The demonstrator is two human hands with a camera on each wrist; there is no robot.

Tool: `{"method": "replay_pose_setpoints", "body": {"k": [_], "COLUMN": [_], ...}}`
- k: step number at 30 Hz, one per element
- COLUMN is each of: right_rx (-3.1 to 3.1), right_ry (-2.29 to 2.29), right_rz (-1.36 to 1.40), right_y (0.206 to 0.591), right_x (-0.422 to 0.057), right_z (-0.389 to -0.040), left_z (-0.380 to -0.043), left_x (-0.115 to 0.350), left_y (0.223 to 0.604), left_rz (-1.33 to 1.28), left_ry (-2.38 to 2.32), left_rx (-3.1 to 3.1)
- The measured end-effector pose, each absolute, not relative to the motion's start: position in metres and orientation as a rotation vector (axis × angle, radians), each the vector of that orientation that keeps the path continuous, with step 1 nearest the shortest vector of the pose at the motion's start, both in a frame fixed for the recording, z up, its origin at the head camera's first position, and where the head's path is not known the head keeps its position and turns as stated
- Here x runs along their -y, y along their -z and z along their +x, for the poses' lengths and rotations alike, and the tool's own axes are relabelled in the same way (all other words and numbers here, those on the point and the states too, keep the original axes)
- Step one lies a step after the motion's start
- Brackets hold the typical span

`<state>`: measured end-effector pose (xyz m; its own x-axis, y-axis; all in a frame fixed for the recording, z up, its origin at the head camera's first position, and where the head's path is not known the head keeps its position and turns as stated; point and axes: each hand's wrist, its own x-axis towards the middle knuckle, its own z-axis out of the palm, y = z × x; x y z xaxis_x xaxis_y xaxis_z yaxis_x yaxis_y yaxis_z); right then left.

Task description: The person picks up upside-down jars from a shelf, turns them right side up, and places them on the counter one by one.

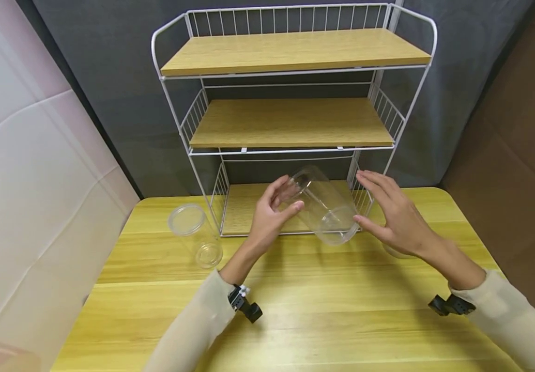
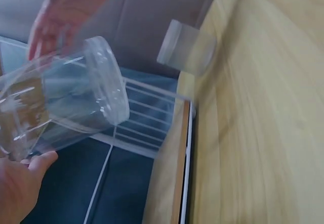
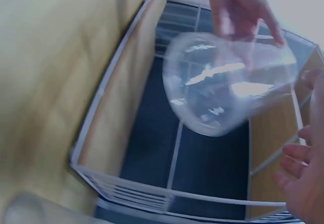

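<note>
A clear plastic jar (image 1: 325, 206) is held tilted in front of the bottom shelf, one end lower and to the right. My left hand (image 1: 272, 214) grips its upper left end, thumb on the near side. To the right of the jar, my right hand (image 1: 395, 222) has its fingers extended, with the thumb tip close to the lower end; whether it touches is hard to tell. In the left wrist view the jar (image 2: 71, 97) has a thick, clear rim-like end. The right wrist view shows the same jar (image 3: 228, 82) slightly blurred.
A second clear jar (image 1: 195, 235) stands on the wooden table (image 1: 332, 320), left of the rack. Another clear container (image 2: 187, 47) stands to the right, mostly behind my right hand in the head view. The white wire rack has three wooden shelves (image 1: 290, 121).
</note>
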<state>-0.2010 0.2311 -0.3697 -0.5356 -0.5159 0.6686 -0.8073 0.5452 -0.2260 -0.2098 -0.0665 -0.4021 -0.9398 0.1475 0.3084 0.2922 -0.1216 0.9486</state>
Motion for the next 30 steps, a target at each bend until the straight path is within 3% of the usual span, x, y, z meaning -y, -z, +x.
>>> {"method": "replay_pose_setpoints", "body": {"k": [7, 18, 30], "right_rx": [2.428, 1.925, 1.692], "right_ry": [-1.152, -2.134, -2.338], "right_rz": [0.915, 0.904, 0.913], "right_y": [0.388, 0.407, 0.403], "right_x": [-0.228, -0.206, -0.200], "right_z": [-0.186, -0.177, -0.179], "left_z": [-0.196, -0.183, -0.175], "left_x": [0.064, 0.052, 0.058], "left_y": [0.394, 0.383, 0.385], "left_rz": [-0.536, -0.541, -0.644], "left_ry": [2.638, 2.675, 2.652], "left_rx": [1.584, 1.329, 1.385]}}
